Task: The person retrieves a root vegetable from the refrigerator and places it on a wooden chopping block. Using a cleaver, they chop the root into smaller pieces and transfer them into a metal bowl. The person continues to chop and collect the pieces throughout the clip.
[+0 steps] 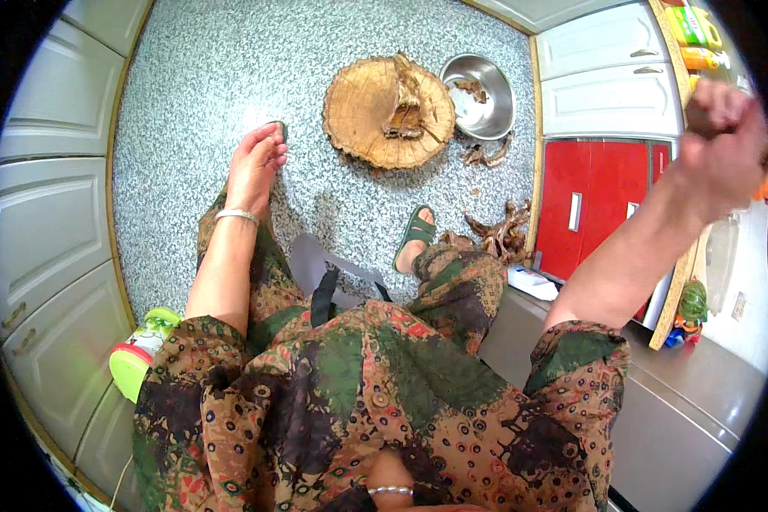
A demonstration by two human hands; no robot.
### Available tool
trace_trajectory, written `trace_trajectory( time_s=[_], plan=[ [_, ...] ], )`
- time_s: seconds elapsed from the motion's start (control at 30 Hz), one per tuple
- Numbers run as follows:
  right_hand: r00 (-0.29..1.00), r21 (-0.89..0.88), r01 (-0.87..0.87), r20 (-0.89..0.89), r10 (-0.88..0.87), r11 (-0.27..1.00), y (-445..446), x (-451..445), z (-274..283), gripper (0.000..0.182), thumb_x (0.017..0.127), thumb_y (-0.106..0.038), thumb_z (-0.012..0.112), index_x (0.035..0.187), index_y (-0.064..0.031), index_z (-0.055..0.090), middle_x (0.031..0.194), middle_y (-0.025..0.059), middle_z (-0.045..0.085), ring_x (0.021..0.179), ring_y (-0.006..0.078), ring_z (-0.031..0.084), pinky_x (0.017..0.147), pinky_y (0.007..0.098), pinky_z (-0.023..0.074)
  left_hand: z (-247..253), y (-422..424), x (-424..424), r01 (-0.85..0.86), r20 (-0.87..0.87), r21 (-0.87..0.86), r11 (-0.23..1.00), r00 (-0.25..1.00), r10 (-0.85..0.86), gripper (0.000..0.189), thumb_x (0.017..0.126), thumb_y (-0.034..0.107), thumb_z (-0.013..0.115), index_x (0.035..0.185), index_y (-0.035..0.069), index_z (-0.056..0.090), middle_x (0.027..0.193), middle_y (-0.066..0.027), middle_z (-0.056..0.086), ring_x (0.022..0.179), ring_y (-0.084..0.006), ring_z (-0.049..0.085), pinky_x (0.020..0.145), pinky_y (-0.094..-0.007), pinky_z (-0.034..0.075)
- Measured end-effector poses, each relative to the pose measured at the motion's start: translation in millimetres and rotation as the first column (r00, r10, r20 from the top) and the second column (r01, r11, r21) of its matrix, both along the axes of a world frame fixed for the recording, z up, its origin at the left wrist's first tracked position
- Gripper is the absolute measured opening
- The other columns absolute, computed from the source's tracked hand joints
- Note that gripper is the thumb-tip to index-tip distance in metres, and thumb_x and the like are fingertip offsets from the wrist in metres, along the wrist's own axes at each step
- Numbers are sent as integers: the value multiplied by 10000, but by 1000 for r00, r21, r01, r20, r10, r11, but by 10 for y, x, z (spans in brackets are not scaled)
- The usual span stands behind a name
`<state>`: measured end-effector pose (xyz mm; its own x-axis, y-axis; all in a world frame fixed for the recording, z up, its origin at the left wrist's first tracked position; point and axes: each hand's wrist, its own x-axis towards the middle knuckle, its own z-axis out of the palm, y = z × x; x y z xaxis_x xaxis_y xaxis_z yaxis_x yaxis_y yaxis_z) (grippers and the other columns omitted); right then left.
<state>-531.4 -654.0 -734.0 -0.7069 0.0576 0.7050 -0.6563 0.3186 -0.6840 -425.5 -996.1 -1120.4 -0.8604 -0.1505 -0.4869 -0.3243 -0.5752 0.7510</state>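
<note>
My left hand (256, 160) is held out over my left knee, fingers extended and nothing in them. My right hand (723, 134) is raised high at the right edge, blurred, its fingers curled around something dark that I cannot make out. Before me on the floor lies a round wooden chopping block (358, 96), a section of tree trunk with cracks. Across its right half rests a brown dried piece (404, 96), apparently meat on bone. A stainless steel bowl (502, 105) beside the block contains a smaller brown piece (472, 89).
Brown bony pieces (502, 230) lie on the speckled floor (217, 64) near my right sandal (416, 230); another scrap (489, 152) is below the bowl. White cabinets (57, 211) line the left. Red doors (592, 198) and a counter edge (669, 307) with bottles stand at the right.
</note>
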Motion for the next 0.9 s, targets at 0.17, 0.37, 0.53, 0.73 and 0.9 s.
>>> trace_trajectory(
  time_s=[0.17, 0.37, 0.53, 0.73, 0.9],
  plan=[
    [929, 3, 292, 235, -285, 956, -220, 106, -2163, 128, 893, -99, 553, 938, -90, 434, 686, 67, 506, 546, 153, 497, 500, 326, 428, 57, -138, 29, -168, 26, -32, 985, 985, 169, 297, 951, 72, 536, 1237, -10, 527, 1002, -67, 607, 842, -132, 593, 749, -271, 518],
    [-26, -96, 191, 994, 103, 977, -380, 1295, -4838, 435, 859, -113, 657, 1268, -84, 513, 615, 71, 541, 384, 172, 483, 340, 370, 378, -59, -158, 165, -98, 134, -61, 993, 985, 106, 295, 937, 77, 546, 1224, 12, 536, 981, -43, 584, 855, -127, 572, 751, -266, 505],
    [-28, -5, 175, 1000, 10, 985, -178, 1171, -4897, 234, 859, -141, 679, 865, -39, 468, 558, 31, 475, 376, 151, 456, 317, 332, 372, -22, -2, 73, -2, 73, -18, 1000, 997, 3, 279, 942, 92, 549, 1207, 6, 540, 966, -52, 593, 837, -138, 576, 750, -277, 498],
    [1, 22, 81, 1000, -22, 996, -46, 1035, -4737, 217, 847, -128, 671, 841, -38, 473, 559, 32, 491, 379, 139, 456, 321, 317, 386, 25, 209, 43, 270, 141, -138, 953, 958, -251, 284, 941, 157, 558, 1204, 52, 567, 1023, -37, 597, 887, -129, 584, 777, -286, 485],
    [-65, 1, -39, 998, -4, 999, 35, 973, -4336, 243, 855, -131, 660, 857, -23, 443, 567, 41, 495, 393, 136, 463, 321, 307, 384, -222, 550, -131, 483, 153, -280, 830, 876, -458, 283, 933, 168, 586, 1201, 76, 569, 1034, -26, 606, 925, -112, 573, 780, -278, 473]
  ],
)
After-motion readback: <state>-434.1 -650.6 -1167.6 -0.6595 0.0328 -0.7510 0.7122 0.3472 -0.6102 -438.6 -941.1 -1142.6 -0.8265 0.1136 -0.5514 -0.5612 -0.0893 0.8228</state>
